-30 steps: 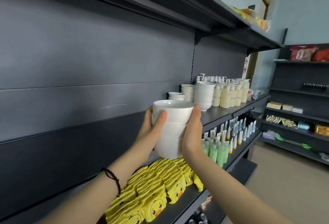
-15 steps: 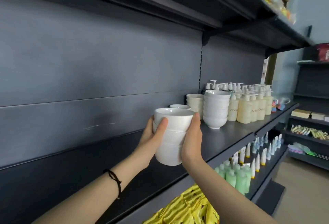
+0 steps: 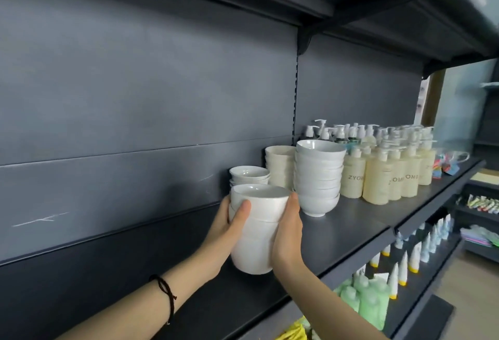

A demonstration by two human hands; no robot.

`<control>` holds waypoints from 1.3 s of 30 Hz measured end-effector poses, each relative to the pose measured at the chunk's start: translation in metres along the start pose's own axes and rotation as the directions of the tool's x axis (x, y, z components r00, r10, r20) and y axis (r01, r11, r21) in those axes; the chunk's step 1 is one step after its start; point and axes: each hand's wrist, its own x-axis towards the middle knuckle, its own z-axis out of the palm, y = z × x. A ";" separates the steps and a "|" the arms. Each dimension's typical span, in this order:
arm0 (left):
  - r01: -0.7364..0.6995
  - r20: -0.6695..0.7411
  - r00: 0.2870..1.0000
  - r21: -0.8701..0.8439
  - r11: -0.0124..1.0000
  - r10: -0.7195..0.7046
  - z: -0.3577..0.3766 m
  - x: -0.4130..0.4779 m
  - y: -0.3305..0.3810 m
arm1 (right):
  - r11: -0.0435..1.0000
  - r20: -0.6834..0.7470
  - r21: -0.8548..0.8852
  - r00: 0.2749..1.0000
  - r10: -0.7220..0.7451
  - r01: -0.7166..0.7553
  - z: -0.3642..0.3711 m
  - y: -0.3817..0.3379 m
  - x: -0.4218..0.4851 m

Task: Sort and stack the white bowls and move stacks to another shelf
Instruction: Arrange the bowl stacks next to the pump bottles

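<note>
Gripping bowl stack (image 3: 259, 248) between left hand (image 3: 226, 231) and right hand (image 3: 287, 234), both wrapped round it. Stack upright, rims up, long axis vertical.

One head-worn camera looks forward and slightly down along a dark shelf (image 3: 351, 221), close to its back panel, which fills the frame from 9 to 12 o'clock. The left hand (image 3: 229, 227) and right hand (image 3: 288, 230), gripping a stack of white bowls (image 3: 256, 245), sit near the lens, just below centre. The aisle recedes toward 3 o'clock.
</note>
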 end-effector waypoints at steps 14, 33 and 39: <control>-0.107 -0.177 0.976 0.113 0.988 0.126 0.071 0.068 -0.048 | 0.982 0.315 0.187 0.949 -0.025 -0.036 -0.052 0.004 0.130; -0.154 -0.375 0.901 0.188 0.970 0.216 0.085 0.092 -0.067 | 0.924 0.551 -0.013 0.774 -0.313 0.383 -0.060 0.022 0.144; -0.048 -0.497 0.843 0.310 0.949 0.205 0.099 0.103 -0.071 | 0.930 0.533 -0.027 0.792 -0.297 0.367 -0.064 0.028 0.148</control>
